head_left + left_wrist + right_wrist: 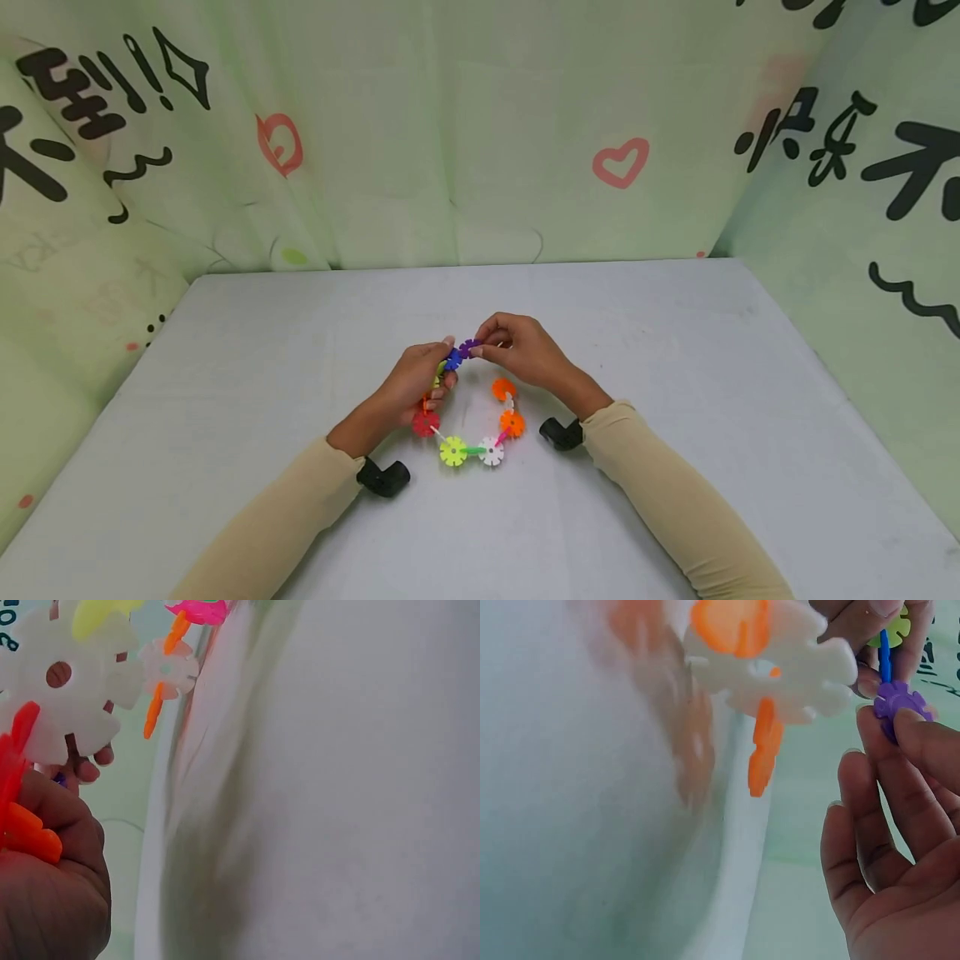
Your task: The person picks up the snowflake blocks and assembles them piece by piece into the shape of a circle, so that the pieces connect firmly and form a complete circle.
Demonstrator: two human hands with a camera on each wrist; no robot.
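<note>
A chain of notched plastic discs curves in an open ring in the head view. My left hand (417, 377) grips the chain's left side near a blue disc (453, 360). At the chain's upper end, my right hand (527, 348) pinches a purple disc (898, 703) between thumb and forefinger; its other fingers are loosely bent. Below the left hand hang a red disc (426, 423), a lime disc (453, 451) and a white disc (491, 452). Orange discs (512, 424) form the right side, ending in an orange disc (503, 388) beneath the right hand. Left fingers hide some links.
A white-covered table (660, 333) lies under the hands. Pale green curtains (450, 125) with black lettering and red hearts stand behind and at both sides. Black wrist devices (384, 479) sit below each wrist.
</note>
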